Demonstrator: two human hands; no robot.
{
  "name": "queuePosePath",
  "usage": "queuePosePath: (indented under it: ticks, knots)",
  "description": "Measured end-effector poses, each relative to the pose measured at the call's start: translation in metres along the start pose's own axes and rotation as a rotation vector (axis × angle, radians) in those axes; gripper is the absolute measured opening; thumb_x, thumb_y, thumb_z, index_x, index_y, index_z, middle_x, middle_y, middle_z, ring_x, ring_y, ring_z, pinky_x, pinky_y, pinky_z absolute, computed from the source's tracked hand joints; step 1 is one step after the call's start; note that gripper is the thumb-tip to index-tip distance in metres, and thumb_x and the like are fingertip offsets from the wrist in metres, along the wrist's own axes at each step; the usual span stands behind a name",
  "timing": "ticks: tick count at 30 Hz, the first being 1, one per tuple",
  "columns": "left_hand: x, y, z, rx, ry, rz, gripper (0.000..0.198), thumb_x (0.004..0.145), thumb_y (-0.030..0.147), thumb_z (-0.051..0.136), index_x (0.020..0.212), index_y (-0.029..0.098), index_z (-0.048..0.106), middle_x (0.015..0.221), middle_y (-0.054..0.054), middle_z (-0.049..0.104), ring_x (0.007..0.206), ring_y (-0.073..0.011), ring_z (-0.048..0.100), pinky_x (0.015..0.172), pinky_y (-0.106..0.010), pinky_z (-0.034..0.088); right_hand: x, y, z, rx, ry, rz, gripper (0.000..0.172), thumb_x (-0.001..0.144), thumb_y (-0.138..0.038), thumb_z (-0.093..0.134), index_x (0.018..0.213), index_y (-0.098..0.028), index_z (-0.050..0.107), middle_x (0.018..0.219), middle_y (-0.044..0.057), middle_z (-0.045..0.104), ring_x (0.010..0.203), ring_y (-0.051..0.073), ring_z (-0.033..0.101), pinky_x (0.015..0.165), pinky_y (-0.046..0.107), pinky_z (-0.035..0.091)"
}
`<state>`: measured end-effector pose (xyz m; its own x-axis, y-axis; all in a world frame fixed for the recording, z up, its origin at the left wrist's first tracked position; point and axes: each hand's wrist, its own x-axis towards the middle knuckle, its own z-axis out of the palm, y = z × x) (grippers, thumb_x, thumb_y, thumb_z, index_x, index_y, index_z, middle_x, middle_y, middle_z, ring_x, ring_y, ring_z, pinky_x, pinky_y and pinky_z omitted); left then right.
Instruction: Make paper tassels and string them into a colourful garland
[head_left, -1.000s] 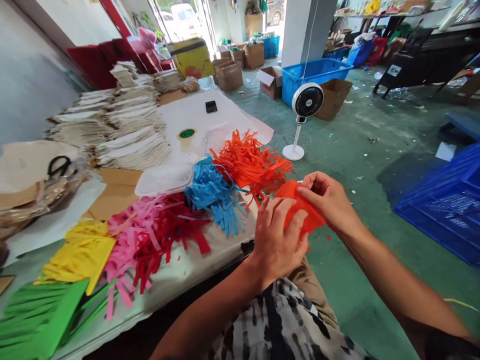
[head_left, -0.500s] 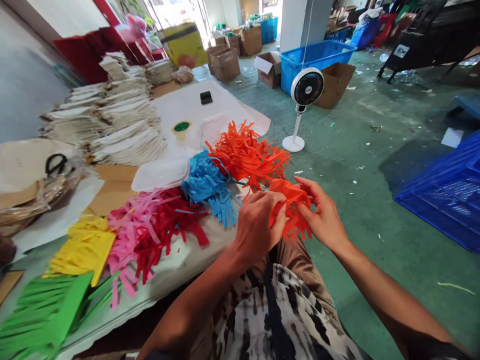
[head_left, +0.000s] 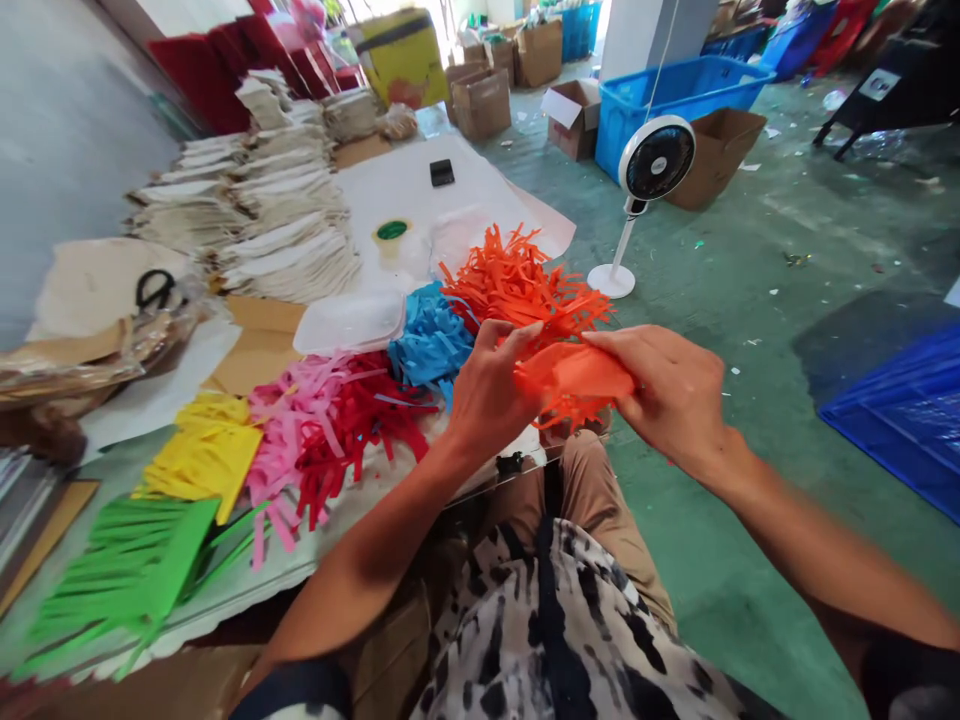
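Above my lap, my left hand [head_left: 499,385] and my right hand [head_left: 664,390] grip opposite sides of an orange fringed tissue-paper piece [head_left: 581,372], its cut strips hanging below. Both sets of fingers are closed on the paper. Just beyond lies a pile of orange fringe [head_left: 517,280] at the table edge. To its left sits blue fringe [head_left: 431,338], followed by dark red fringe [head_left: 360,415], pink fringe [head_left: 289,405], yellow fringe [head_left: 199,455] and green fringe [head_left: 127,560].
On the table are stacks of white folded pieces [head_left: 292,220], a clear plastic lid [head_left: 352,320], a tape roll [head_left: 391,231], a black device [head_left: 442,173] and scissors [head_left: 155,290]. A white fan [head_left: 658,160] stands on the floor. A blue crate [head_left: 900,415] is at right.
Both hands have lifted the orange paper slightly and hold it stretched sideways. My right hand has turned, palm down, with its fingers closed. The view has shifted, moving the surroundings rightward.
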<state>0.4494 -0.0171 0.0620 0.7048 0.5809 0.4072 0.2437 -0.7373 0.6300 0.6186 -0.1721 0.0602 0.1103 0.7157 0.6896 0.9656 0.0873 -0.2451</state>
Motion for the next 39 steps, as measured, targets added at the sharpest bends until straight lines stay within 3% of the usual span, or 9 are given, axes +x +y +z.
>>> queuePosePath:
  ticks: [5,13,18,20,23,28,31,33,39]
  knots:
    - [0.009,-0.021,0.005,-0.159,-0.101,-0.152,0.013,0.079,0.011,0.065,0.088,0.019,0.067,0.088,-0.001,0.074,0.082,-0.0159,0.070,0.073,-0.025,0.053,0.000,0.013,-0.007,0.035,-0.038,-0.003,0.043,0.096,-0.022,0.061,0.136,-0.033,0.071,0.119,0.007,0.080,0.101,0.029,0.076,0.083,0.045,0.059]
    - [-0.030,-0.029,-0.077,0.640,-0.082,0.117,0.061,0.085,0.007,0.057,0.141,0.029,0.061,0.107,-0.006,0.077,0.092,-0.0265,0.073,0.064,-0.032,0.050,-0.022,0.038,-0.016,0.057,-0.041,0.046,0.028,0.102,-0.038,0.066,0.126,-0.041,0.078,0.114,0.001,0.083,0.101,0.028,0.078,0.083,0.046,0.059]
    - [-0.085,-0.048,-0.111,0.825,-0.314,0.120,0.082,0.085,0.015,0.069,0.162,0.030,0.044,0.149,-0.016,0.063,0.131,-0.0414,0.063,0.104,-0.058,0.053,-0.060,0.021,0.027,0.129,-0.117,-0.194,0.043,0.104,-0.022,0.060,0.141,-0.043,0.068,0.125,-0.004,0.080,0.104,0.024,0.079,0.083,0.042,0.063]
    - [-0.106,-0.044,-0.101,0.763,-0.310,0.116,0.097,0.084,0.035,0.079,0.168,0.027,0.032,0.167,-0.019,0.045,0.151,-0.0464,0.045,0.122,-0.070,0.036,-0.076,0.014,0.049,0.159,-0.174,-0.187,0.051,0.103,-0.022,0.059,0.145,-0.051,0.061,0.129,-0.008,0.078,0.104,0.023,0.079,0.084,0.043,0.064]
    - [-0.131,-0.028,-0.059,0.560,-0.347,0.206,0.092,0.088,0.047,0.078,0.167,0.027,0.034,0.170,-0.014,0.043,0.160,-0.0397,0.035,0.133,-0.067,0.020,-0.095,0.005,0.069,0.198,-0.273,-0.088,0.058,0.101,-0.024,0.061,0.148,-0.058,0.055,0.133,-0.010,0.076,0.107,0.026,0.078,0.090,0.046,0.063]
    - [-0.150,-0.036,0.014,0.332,-0.170,0.284,0.058,0.099,0.017,0.058,0.156,0.018,0.051,0.148,-0.013,0.068,0.145,-0.0270,0.059,0.129,-0.049,0.042,-0.098,-0.004,0.070,0.174,-0.338,-0.086,0.068,0.099,-0.019,0.057,0.159,-0.049,0.046,0.145,-0.002,0.070,0.120,0.029,0.072,0.102,0.050,0.055]
    - [-0.154,-0.051,0.023,0.207,-0.094,0.283,0.052,0.099,0.013,0.054,0.151,0.015,0.056,0.141,-0.014,0.072,0.140,-0.0267,0.063,0.120,-0.046,0.052,-0.087,-0.009,0.069,0.115,-0.333,0.021,0.084,0.088,-0.025,0.061,0.168,-0.027,0.035,0.155,0.013,0.061,0.132,0.039,0.061,0.106,0.061,0.047]
    - [-0.153,-0.056,0.019,0.152,-0.086,0.289,0.049,0.100,0.014,0.053,0.149,0.015,0.057,0.141,-0.014,0.072,0.139,-0.0265,0.064,0.117,-0.045,0.054,-0.077,-0.011,0.072,0.121,-0.378,0.104,0.083,0.079,-0.023,0.062,0.160,-0.020,0.046,0.153,0.016,0.061,0.137,0.041,0.056,0.109,0.062,0.044]
    - [-0.152,-0.054,0.015,0.162,-0.076,0.287,0.048,0.102,0.015,0.051,0.150,0.015,0.057,0.138,-0.013,0.074,0.135,-0.0262,0.066,0.116,-0.046,0.056,-0.048,0.003,0.077,-0.017,-0.416,0.068,0.027,0.081,-0.018,0.066,0.108,-0.021,0.073,0.128,0.010,0.077,0.130,0.035,0.063,0.113,0.056,0.038]
